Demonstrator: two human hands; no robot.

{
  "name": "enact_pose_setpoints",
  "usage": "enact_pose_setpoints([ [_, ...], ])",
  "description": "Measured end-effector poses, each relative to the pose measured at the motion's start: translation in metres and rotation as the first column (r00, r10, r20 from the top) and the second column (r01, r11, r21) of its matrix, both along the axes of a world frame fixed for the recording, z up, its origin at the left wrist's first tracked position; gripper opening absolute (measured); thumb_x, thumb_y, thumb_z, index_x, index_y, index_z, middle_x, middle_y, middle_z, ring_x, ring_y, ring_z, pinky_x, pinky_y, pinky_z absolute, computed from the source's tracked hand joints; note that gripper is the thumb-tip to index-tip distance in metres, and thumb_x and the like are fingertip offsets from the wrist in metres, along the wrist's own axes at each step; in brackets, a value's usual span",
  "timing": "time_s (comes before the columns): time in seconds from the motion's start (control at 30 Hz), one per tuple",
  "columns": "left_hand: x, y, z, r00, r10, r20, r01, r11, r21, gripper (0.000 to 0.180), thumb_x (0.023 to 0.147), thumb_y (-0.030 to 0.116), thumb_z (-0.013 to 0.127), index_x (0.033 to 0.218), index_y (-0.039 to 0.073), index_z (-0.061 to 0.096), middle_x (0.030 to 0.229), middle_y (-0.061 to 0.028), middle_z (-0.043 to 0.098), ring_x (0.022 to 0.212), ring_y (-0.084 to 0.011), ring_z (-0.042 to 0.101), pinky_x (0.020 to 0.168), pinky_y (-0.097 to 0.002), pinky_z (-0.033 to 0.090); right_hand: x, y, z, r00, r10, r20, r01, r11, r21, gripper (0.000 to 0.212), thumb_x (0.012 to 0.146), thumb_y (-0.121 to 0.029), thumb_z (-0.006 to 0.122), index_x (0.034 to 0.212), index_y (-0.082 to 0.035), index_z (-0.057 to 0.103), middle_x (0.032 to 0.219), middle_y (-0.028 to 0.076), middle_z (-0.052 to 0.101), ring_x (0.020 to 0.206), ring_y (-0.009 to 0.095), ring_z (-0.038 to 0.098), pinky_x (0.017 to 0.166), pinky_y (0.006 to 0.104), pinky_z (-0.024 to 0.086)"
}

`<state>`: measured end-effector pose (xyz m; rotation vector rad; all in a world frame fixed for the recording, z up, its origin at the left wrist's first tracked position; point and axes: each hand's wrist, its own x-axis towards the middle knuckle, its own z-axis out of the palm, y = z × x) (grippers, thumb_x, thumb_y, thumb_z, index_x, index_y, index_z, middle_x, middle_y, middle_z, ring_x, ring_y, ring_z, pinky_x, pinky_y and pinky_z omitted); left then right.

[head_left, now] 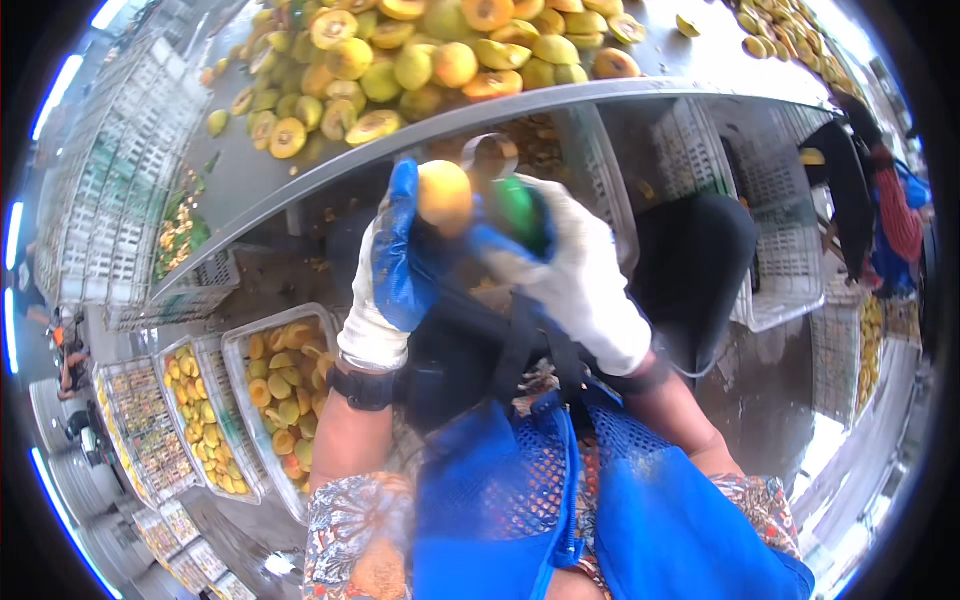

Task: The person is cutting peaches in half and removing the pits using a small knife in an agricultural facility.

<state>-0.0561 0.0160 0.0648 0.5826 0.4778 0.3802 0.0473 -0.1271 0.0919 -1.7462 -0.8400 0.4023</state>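
Observation:
My left hand, in a white glove with a blue coated palm, is closed round a yellow peach. In a matching glove, my right hand grips a tool by its green handle. A round metal loop stands up from that handle, close to the peach but apart from it. Motion blurs the right fingers and the tool. Both hands are above my lap, just short of the metal table's edge. On the metal table lies a heap of halved peaches, cut sides showing on many.
Crates of peach halves stand on the floor to my left. Tall stacked white crates rise at the far left. More crates stand under the table and to the right. Another person is at the far right.

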Motion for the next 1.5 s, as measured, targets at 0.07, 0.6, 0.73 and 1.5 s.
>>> enact_pose_setpoints([
  [0.07,0.002,-0.017,-0.004,0.976,0.04,-0.216,0.073,0.869,0.49,0.043,0.098,0.039,0.053,0.116,0.0,0.061,0.101,-0.0082,0.067,0.091,-0.0175,0.065,0.081,-0.0314,0.053,0.0,0.008,-0.043,0.901,-0.119,0.417,0.052,0.984,0.169,0.051,0.079,-0.025,0.078,0.118,0.001,0.056,0.088,0.013,0.066,0.059,0.018,0.066,0.059,0.0318,0.054],
  [0.6,0.006,-0.048,-0.026,0.981,0.142,0.136,-0.129,0.987,-0.095,0.064,0.098,0.052,0.041,0.135,0.0,0.045,0.127,-0.0186,0.057,0.118,-0.0305,0.054,0.106,-0.0439,0.04,-0.026,-0.013,-0.057,0.819,0.166,-0.549,-0.113,0.985,0.131,0.039,0.092,-0.036,0.064,0.11,-0.002,0.056,0.08,0.002,0.063,0.056,0.011,0.058,0.046,0.0269,0.045],
  [0.73,0.0,-0.042,-0.034,0.967,0.194,0.164,-0.158,0.966,-0.206,0.063,0.097,0.051,0.044,0.133,-0.001,0.047,0.127,-0.0202,0.056,0.121,-0.0341,0.053,0.108,-0.05,0.039,-0.023,-0.029,-0.035,0.989,0.086,-0.122,-0.111,0.97,-0.216,0.032,0.088,-0.023,0.066,0.105,0.001,0.055,0.078,0.018,0.065,0.064,0.033,0.065,0.057,0.0407,0.05],
  [1.5,-0.002,-0.046,-0.051,0.948,0.269,-0.17,-0.163,0.868,0.469,0.055,0.099,0.049,0.042,0.111,-0.001,0.062,0.097,-0.0135,0.068,0.087,-0.0241,0.068,0.075,-0.0345,0.057,-0.041,-0.027,-0.061,0.933,0.33,0.145,-0.279,0.916,-0.288,0.028,0.09,-0.022,0.06,0.093,0.004,0.051,0.068,0.023,0.062,0.061,0.04,0.062,0.055,0.0464,0.048],
])
